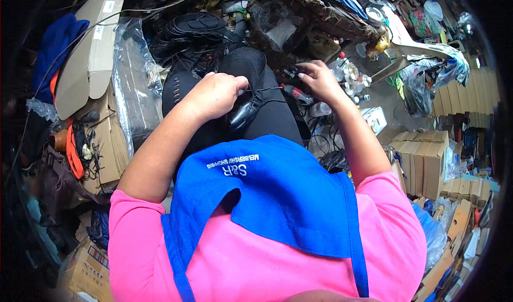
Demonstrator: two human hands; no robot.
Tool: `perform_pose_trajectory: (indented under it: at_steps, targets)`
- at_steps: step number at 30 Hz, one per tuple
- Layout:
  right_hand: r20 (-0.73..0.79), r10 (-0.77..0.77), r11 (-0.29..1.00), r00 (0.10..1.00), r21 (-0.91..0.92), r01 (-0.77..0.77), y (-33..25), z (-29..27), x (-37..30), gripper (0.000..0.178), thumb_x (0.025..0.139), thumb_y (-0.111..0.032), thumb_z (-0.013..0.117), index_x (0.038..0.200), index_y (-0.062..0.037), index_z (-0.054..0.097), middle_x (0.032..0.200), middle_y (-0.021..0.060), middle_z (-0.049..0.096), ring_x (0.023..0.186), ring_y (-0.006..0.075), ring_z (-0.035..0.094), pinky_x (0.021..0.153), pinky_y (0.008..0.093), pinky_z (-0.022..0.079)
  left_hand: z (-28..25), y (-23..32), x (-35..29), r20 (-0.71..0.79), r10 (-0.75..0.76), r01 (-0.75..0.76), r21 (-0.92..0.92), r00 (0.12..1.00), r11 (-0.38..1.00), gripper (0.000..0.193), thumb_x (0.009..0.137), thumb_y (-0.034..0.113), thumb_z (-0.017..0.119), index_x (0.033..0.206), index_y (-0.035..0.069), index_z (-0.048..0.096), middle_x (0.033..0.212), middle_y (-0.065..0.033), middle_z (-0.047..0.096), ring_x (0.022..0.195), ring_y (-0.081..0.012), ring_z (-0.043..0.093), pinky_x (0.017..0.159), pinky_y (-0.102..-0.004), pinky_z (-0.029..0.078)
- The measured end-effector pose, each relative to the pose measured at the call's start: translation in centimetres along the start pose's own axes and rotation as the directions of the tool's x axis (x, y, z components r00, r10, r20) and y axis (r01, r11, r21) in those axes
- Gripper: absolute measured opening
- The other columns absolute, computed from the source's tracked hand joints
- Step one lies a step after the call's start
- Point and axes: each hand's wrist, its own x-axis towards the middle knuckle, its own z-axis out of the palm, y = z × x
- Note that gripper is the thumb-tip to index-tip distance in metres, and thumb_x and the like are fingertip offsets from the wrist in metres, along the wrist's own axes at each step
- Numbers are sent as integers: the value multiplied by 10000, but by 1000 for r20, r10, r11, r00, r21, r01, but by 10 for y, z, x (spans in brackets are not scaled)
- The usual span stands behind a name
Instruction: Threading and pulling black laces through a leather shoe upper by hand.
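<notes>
While the left hand (216, 92) is curled into a closed grip over the top of a black shoe (243, 112), the shoe rests on the lap, on black trousers (267, 115), just under and right of that hand; a thin dark thread (267, 89) runs from the shoe toward the right hand (316, 77); the right hand sits well apart to the right, fingers bent down and touching small dark items there, though whether it pinches the thread I cannot tell; just beyond the right hand stand small white bottles (352, 77); ahead of the left hand lies a heap of black soles (195, 27); far left of the left hand lie a flat cardboard box (88, 56) and a clear plastic bag (136, 83); right of the right hand stand stacked cardboard boxes (422, 163).
</notes>
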Motion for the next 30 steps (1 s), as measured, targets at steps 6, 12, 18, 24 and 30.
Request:
perform_pose_trajectory:
  at_steps: [6, 12, 18, 24, 30]
  targets:
    - [252, -502, 785, 827, -269, 558, -92, -16, -16, 138, 825, -200, 609, 870, -70, 612, 849, 102, 632, 862, 288, 608, 783, 407, 435, 2, -3, -3, -10, 3, -3, 0, 1000, 1000, 107, 799, 79, 549, 893, 38, 579, 799, -187, 625, 817, -376, 609, 714, -458, 483]
    - [401, -467, 711, 788, -360, 604, -99, 3, -9, 61, 830, -170, 560, 870, -126, 573, 742, 70, 627, 820, 249, 626, 781, 384, 398, 1, -12, -13, -59, 127, -126, 27, 990, 992, 132, 747, 41, 539, 878, 49, 531, 784, -164, 604, 810, -368, 599, 697, -454, 471]
    - [287, -615, 702, 735, -225, 675, -54, 0, -7, 91, 758, -117, 575, 838, -112, 532, 720, 84, 609, 797, 291, 609, 819, 403, 419, -11, -34, -50, -103, 103, -77, 229, 989, 970, 132, 746, 35, 501, 872, 65, 527, 806, -136, 594, 842, -350, 591, 734, -418, 450]
    - [173, -128, 972, 977, 216, 89, -27, -21, -18, 97, 835, -196, 675, 816, -103, 655, 679, 48, 619, 603, 109, 550, 661, 279, 450, -54, -75, -130, -196, -366, 338, -165, 910, 927, 122, 820, 26, 552, 929, 31, 606, 823, -90, 655, 759, -232, 619, 715, -322, 469]
    - [87, -29, 207, 996, 975, -79, -79, 16, 11, 250, 920, -290, 596, 1003, -55, 577, 906, 57, 619, 789, 159, 597, 767, 308, 491, -72, -11, -68, -413, -245, -352, -900, 877, 258, 164, 902, 145, 613, 1003, 17, 600, 904, -80, 628, 955, -209, 622, 874, -319, 472]
